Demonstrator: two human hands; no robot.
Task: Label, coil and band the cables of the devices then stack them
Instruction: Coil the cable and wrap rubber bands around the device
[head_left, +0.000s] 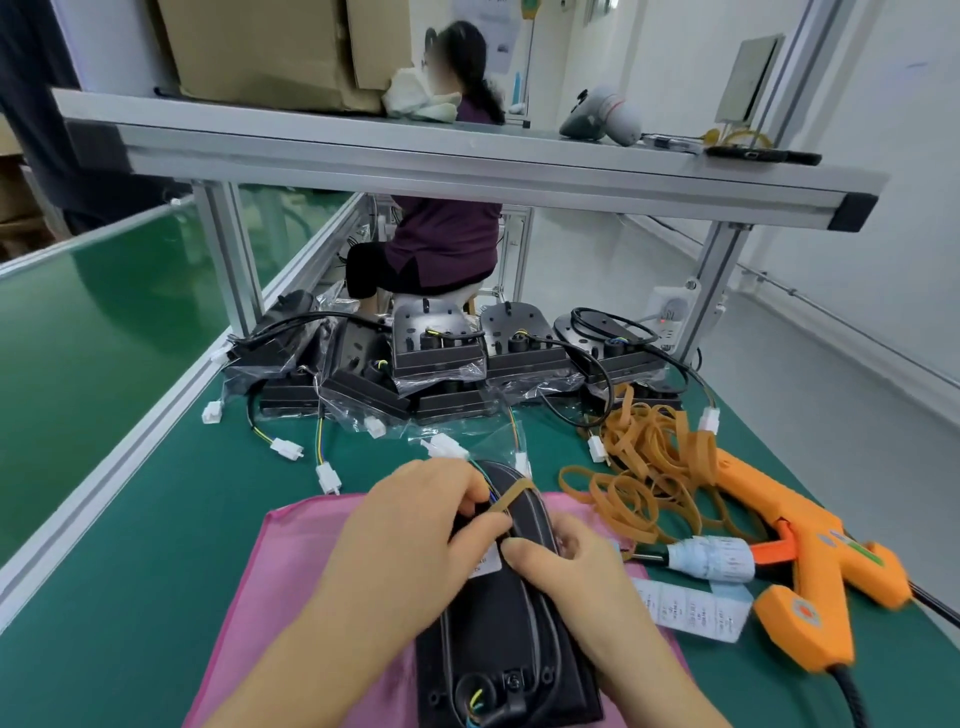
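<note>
Two hands on one device (498, 639), flat on a pink cloth (291, 571) at the near end of the table (156, 519). Banding step now, by the look of it: left hand (410, 525) curled over the far end, fingers pinching a tan band (511, 493) and pulling it taut across the casing; right hand (566, 566) curled too, thumb and forefinger nipping the near end of that same band. Labelling apparently done, judging by the white tag (485, 564) peeping out between the hands. Next, most likely: stretching the loop over the gathered cable (530, 618) and easing it down snug, without snagging the white plug (444, 447) just beyond the left hand, then off to a stack. No tidy stack in sight yet, only a heap of bagged devices (441, 353) at the back with loose trailing leads, so plenty left to do. Spare bands (644, 467) piled to the right, beside the orange label gun (810, 561) and its label strip (691, 608). Hard to tell how many turns of band so far, or how the coil lies: hidden under both hands. Tag print too small to read. Near end of the device cut off by the bottom edge.
</note>
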